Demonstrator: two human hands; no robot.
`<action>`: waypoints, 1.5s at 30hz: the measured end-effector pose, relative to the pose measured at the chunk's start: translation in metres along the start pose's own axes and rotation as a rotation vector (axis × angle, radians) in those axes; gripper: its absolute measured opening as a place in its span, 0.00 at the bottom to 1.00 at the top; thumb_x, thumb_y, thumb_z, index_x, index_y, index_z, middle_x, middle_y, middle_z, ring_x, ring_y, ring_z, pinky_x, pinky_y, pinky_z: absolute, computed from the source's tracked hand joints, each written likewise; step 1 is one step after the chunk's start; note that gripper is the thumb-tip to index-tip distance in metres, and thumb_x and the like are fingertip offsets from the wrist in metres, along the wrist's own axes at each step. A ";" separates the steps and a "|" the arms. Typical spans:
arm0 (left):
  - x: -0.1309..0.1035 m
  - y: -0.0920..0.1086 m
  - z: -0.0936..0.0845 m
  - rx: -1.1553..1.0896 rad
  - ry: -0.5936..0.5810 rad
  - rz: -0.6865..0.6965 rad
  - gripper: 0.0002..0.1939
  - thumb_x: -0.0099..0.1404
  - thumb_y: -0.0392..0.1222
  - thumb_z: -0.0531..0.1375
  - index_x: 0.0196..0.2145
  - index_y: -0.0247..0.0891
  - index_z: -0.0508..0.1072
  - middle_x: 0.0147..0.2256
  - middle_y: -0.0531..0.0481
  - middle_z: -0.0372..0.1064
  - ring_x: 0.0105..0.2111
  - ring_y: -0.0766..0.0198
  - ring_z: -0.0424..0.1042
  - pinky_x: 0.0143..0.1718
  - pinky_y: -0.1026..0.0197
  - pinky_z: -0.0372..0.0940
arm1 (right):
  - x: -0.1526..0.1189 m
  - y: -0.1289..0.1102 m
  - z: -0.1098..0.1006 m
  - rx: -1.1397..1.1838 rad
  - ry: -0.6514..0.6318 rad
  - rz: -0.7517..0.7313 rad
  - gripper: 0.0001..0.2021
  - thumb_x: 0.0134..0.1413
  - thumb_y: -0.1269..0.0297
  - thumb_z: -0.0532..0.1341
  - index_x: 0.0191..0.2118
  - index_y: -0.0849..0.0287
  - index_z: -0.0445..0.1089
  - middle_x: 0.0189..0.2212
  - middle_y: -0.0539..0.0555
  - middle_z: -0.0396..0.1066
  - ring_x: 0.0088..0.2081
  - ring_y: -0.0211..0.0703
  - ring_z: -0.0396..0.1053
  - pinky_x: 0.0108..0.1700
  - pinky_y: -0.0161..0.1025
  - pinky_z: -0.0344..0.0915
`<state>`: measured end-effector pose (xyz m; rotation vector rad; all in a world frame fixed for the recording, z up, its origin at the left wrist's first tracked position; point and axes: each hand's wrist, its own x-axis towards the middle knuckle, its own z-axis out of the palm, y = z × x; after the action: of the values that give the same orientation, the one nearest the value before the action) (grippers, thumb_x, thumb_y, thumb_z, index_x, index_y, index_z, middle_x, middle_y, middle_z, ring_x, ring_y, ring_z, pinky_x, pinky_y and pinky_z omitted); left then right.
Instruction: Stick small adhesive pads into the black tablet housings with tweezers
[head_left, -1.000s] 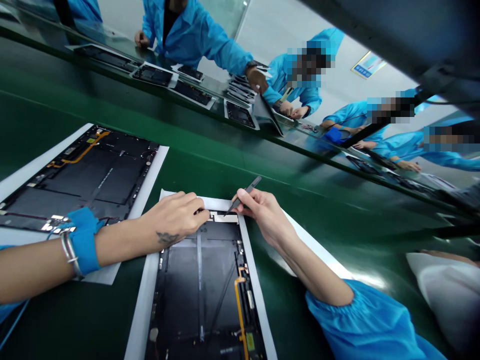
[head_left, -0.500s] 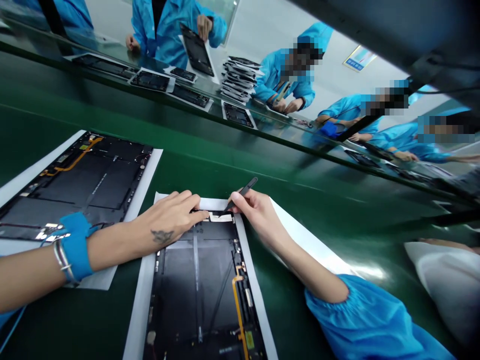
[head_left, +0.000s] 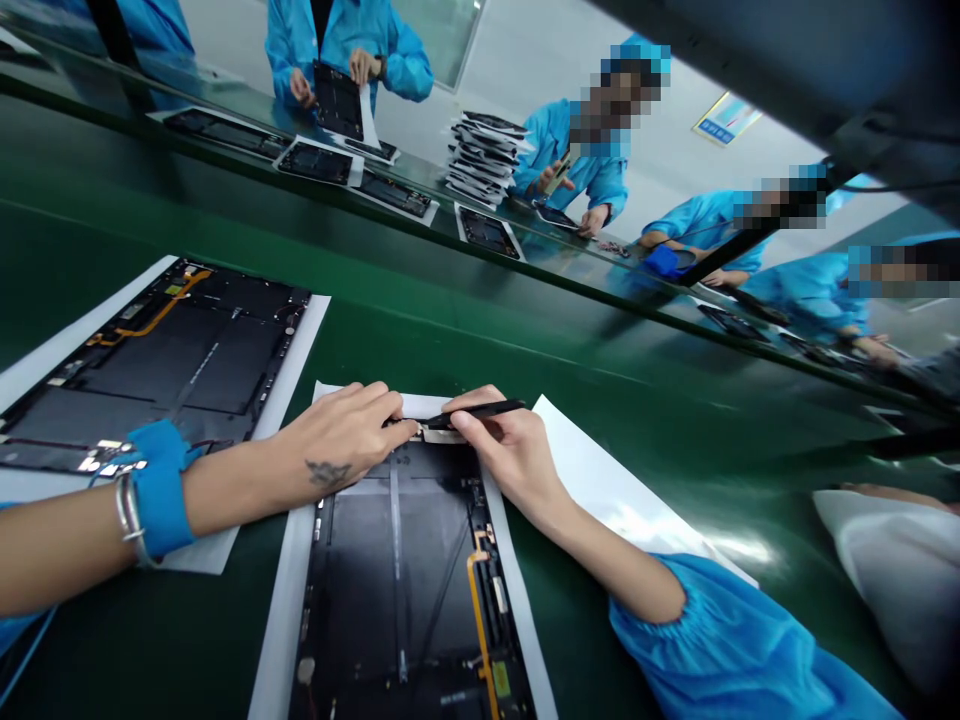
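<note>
Opened tablet [head_left: 405, 580] lying back-side up on a white sheet [head_left: 281, 610], near edge of the green surface [head_left: 525, 330]. The left hand [head_left: 341, 440] rests on the far end of the tablet, fingers curled, fingertips pressing a small pale strip [head_left: 433, 432] at the top edge; it grips nothing. The right hand [head_left: 499, 450] is closed around slim black tweezers [head_left: 472, 410], held almost flat, tip meeting the strip just beside the left fingertips.

Stage of work, as judged: the strip appears to be in the middle of being seated or smoothed at the far edge; the orange flex cable [head_left: 480, 620] and dark inner panels look already in place, and no back cover is fitted. Whether the strip is fully stuck down cannot be told.

To the left, a second opened tablet [head_left: 165, 350] lies on its own sheet. On the far side, more tablets lie flat and a stack of units [head_left: 484, 155] stands between co-workers in blue coats. No bin or tray is visible.
</note>
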<state>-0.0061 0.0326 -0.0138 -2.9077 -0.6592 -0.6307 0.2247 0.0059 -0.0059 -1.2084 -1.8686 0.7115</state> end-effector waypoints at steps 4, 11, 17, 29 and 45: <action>-0.001 0.001 0.003 0.025 0.018 0.003 0.16 0.71 0.29 0.50 0.44 0.31 0.78 0.33 0.45 0.64 0.31 0.59 0.60 0.32 0.58 0.57 | -0.004 0.001 0.002 -0.084 -0.018 -0.305 0.03 0.64 0.70 0.60 0.41 0.63 0.72 0.35 0.53 0.73 0.39 0.36 0.69 0.43 0.35 0.66; 0.000 0.000 0.005 0.028 0.016 -0.008 0.14 0.71 0.30 0.51 0.41 0.31 0.77 0.33 0.45 0.63 0.31 0.59 0.60 0.31 0.57 0.56 | -0.009 0.002 0.005 -0.139 -0.018 -0.472 0.06 0.61 0.76 0.62 0.43 0.65 0.69 0.36 0.54 0.72 0.39 0.37 0.66 0.44 0.38 0.66; -0.002 0.000 0.005 0.033 0.023 0.001 0.18 0.71 0.29 0.48 0.45 0.31 0.78 0.33 0.45 0.64 0.31 0.58 0.60 0.31 0.57 0.57 | -0.008 0.003 0.004 -0.109 0.043 -0.412 0.05 0.62 0.76 0.60 0.43 0.64 0.69 0.35 0.53 0.72 0.38 0.36 0.67 0.41 0.35 0.66; -0.003 -0.002 0.008 -0.051 -0.043 0.008 0.15 0.71 0.28 0.49 0.44 0.31 0.75 0.41 0.45 0.69 0.37 0.58 0.64 0.36 0.57 0.60 | -0.006 0.004 -0.007 0.005 0.030 -0.141 0.09 0.66 0.66 0.60 0.37 0.63 0.75 0.34 0.52 0.74 0.36 0.33 0.71 0.38 0.29 0.67; 0.002 -0.005 0.006 -0.028 -0.039 0.069 0.24 0.74 0.27 0.44 0.56 0.38 0.72 0.38 0.44 0.62 0.35 0.59 0.57 0.34 0.59 0.53 | -0.014 0.016 -0.019 0.428 0.252 0.614 0.29 0.44 0.40 0.70 0.35 0.68 0.75 0.30 0.55 0.70 0.32 0.33 0.69 0.38 0.30 0.71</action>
<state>-0.0046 0.0384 -0.0185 -2.9607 -0.5567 -0.5810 0.2512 -0.0003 -0.0127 -1.5015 -1.0561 1.1546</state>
